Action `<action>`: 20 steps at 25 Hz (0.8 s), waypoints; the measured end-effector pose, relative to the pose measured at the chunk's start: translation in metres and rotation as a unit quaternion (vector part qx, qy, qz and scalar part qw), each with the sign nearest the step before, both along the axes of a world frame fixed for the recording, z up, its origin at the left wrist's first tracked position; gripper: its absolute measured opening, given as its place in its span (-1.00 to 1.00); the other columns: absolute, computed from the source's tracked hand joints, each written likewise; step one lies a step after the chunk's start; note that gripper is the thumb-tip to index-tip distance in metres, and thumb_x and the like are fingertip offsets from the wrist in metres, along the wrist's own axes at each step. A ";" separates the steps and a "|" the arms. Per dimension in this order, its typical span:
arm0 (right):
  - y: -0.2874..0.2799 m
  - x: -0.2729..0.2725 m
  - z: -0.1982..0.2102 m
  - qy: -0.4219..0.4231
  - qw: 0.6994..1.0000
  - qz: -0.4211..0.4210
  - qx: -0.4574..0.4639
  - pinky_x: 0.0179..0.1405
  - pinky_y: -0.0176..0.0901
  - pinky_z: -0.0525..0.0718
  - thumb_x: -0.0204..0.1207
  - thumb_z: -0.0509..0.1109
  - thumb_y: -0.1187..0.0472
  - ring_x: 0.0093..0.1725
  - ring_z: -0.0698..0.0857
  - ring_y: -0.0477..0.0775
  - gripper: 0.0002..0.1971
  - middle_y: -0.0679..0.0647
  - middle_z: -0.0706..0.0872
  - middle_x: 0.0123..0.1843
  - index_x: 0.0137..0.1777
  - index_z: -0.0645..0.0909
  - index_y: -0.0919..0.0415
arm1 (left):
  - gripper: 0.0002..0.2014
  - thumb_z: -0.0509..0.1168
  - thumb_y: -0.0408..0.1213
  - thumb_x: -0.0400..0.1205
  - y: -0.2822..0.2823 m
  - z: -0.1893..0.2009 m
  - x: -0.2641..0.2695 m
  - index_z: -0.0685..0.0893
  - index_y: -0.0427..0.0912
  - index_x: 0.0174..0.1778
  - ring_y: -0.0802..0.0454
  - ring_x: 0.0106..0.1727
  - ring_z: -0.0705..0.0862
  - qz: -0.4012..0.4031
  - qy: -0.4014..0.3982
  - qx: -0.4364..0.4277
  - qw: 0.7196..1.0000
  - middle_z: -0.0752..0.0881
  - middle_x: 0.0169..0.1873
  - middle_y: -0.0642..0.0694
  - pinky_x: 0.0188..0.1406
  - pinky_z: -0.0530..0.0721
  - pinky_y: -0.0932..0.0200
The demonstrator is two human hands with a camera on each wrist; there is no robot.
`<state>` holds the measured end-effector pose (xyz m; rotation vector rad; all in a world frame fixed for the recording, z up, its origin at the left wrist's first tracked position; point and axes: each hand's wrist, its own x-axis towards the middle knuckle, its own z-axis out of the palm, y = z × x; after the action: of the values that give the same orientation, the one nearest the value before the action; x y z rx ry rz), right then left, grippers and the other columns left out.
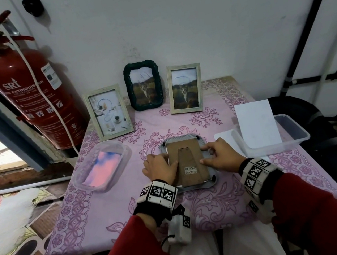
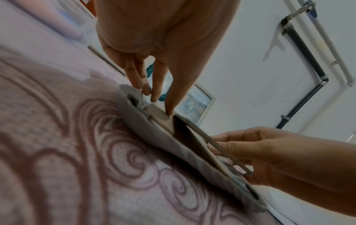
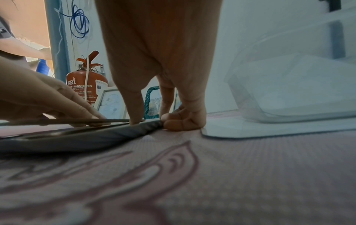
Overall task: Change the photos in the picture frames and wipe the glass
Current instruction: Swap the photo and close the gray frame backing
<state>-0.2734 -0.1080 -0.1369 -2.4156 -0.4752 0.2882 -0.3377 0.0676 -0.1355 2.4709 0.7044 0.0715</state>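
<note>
**Frame face-down on the desk, both hands on its back**

Head view: the desk (image 1: pixel 116 219) has a pink floral cloth and sits against a white wall at 12 o'clock. Its left edge drops off toward a fire extinguisher (image 1: pixel 31 91) at 10 o'clock, and the near edge is right at the person's lap. Free cloth is mostly at 6 o'clock, in front of the wrists. A grey frame (image 1: pixel 187 164) lies face-down dead centre, brown backing board and stand up. Left hand (image 1: pixel 160 168) rests flat on the board's left side, fingers straight. Right hand (image 1: pixel 220 156) is on the right edge, thumb and forefinger out, other fingers curled. Three standing frames line the back: pale one (image 1: pixel 108 112) at 11, green woven one (image 1: pixel 143 85) at 12, another pale one (image 1: pixel 185 88) at 1. A tub with a pink cloth (image 1: pixel 103 168) is at 9, a clear tub with white paper (image 1: pixel 274 132) at 3.

Left wrist view: straight fingertips (image 2: pixel 169 109) press on the board; the stand is lifted slightly off it.

Right wrist view: a fingertip (image 3: pixel 135 118) touches the frame's rim, curled fingers resting on the cloth beside it. Can't tell if it's actually pinching anything.
</note>
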 end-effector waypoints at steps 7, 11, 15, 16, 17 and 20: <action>0.000 -0.001 0.000 -0.004 1.000 0.013 -0.020 0.24 -0.17 0.50 0.40 0.52 0.11 -0.01 0.46 0.02 -0.49 0.12 0.34 0.05 0.33 0.55 0.24 | -0.63 0.41 -0.03 0.50 0.011 0.001 0.000 0.66 0.00 0.22 -0.05 0.30 0.52 -0.019 -0.016 -0.041 0.999 0.74 0.04 0.01 0.25 0.28 0.01; -0.001 0.000 0.002 0.007 1.000 0.015 -0.022 0.33 -0.07 0.51 0.44 0.49 0.09 0.06 0.51 0.10 -0.52 0.18 0.39 0.10 0.32 0.52 0.24 | -0.64 0.48 -0.15 0.46 0.022 0.006 0.003 0.68 -0.12 0.17 -0.04 0.21 0.63 -0.047 -0.021 -0.088 0.995 0.77 -0.01 -0.06 0.42 0.37 -0.03; 0.005 0.015 0.011 -0.058 0.998 -0.032 0.017 0.23 -0.08 0.52 0.41 0.50 0.18 0.16 0.58 0.21 -0.60 0.31 0.53 0.17 0.22 0.58 0.29 | -0.60 0.51 -0.19 0.44 0.033 0.014 0.015 0.67 -0.22 0.17 -0.14 0.15 0.66 -0.042 -0.090 -0.124 0.987 0.73 0.04 -0.17 0.28 0.57 -0.05; 0.007 0.021 0.013 -0.064 0.997 -0.038 0.014 0.17 -0.10 0.51 0.39 0.51 0.18 0.16 0.59 0.21 -0.60 0.31 0.58 0.13 0.20 0.60 0.30 | -0.56 0.52 -0.17 0.43 0.034 0.015 0.019 0.65 -0.25 0.19 -0.14 0.14 0.66 -0.058 -0.088 -0.118 0.987 0.71 0.07 -0.18 0.24 0.60 -0.03; 0.008 0.026 0.015 -0.062 0.997 -0.041 0.001 0.12 -0.12 0.52 0.37 0.53 0.16 0.16 0.60 0.21 -0.58 0.29 0.64 0.10 0.19 0.61 0.31 | -0.53 0.53 -0.15 0.42 0.034 0.016 0.022 0.65 -0.27 0.19 -0.14 0.13 0.65 -0.078 -0.075 -0.105 0.989 0.69 0.07 -0.19 0.19 0.62 -0.01; 0.012 0.034 0.013 -0.022 0.998 -0.047 -0.029 0.01 -0.12 0.57 0.31 0.59 0.11 0.05 0.67 0.18 -0.51 0.23 0.71 -0.04 0.17 0.63 0.38 | -0.53 0.55 -0.14 0.38 0.033 0.012 0.029 0.66 -0.34 0.10 -0.21 0.10 0.65 -0.109 -0.031 -0.059 0.992 0.68 0.04 -0.25 0.09 0.62 0.01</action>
<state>-0.2391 -0.0964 -0.1240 -2.4973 -0.3750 0.2114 -0.3082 0.1005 -0.1235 2.4035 0.3978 0.0234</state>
